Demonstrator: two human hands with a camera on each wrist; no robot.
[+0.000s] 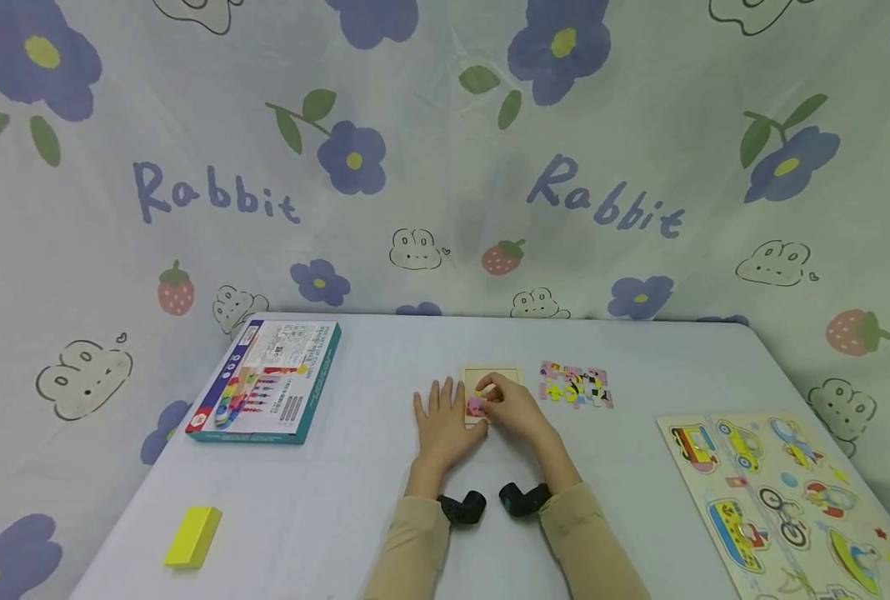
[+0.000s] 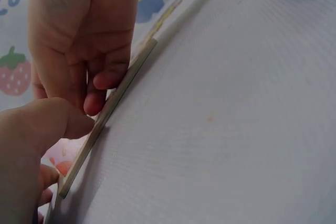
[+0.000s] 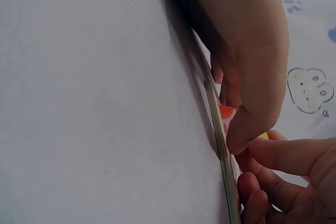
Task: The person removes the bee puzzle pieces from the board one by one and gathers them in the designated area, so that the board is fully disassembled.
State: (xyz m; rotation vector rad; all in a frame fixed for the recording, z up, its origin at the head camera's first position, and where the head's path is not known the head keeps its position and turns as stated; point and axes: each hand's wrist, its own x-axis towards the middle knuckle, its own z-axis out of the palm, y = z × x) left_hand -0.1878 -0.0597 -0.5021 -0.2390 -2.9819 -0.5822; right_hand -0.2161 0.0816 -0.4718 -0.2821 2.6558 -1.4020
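A small wooden puzzle board (image 1: 507, 373) with a pale raised border lies mid-table, partly covered by both hands. My left hand (image 1: 442, 427) is spread along its left side, fingers straight. Its thumb touches the board's near edge (image 2: 100, 124) in the left wrist view. Over the board, my right hand (image 1: 518, 412) pinches a puzzle piece (image 1: 481, 392) between thumb and fingertips; only a bit of yellow shows. Pink puzzle pieces (image 1: 475, 408) sit in the board's lower left part. Right of the board lies a cluster of loose pink, yellow and black-and-white pieces (image 1: 574, 385).
A flat boxed toy set (image 1: 272, 379) lies at the back left. Nearer the front left is a yellow block (image 1: 193, 537). A large wooden board with vehicle pictures (image 1: 782, 500) lies at the right. Behind the table (image 1: 325, 517) hangs a flowered cloth (image 1: 445, 167).
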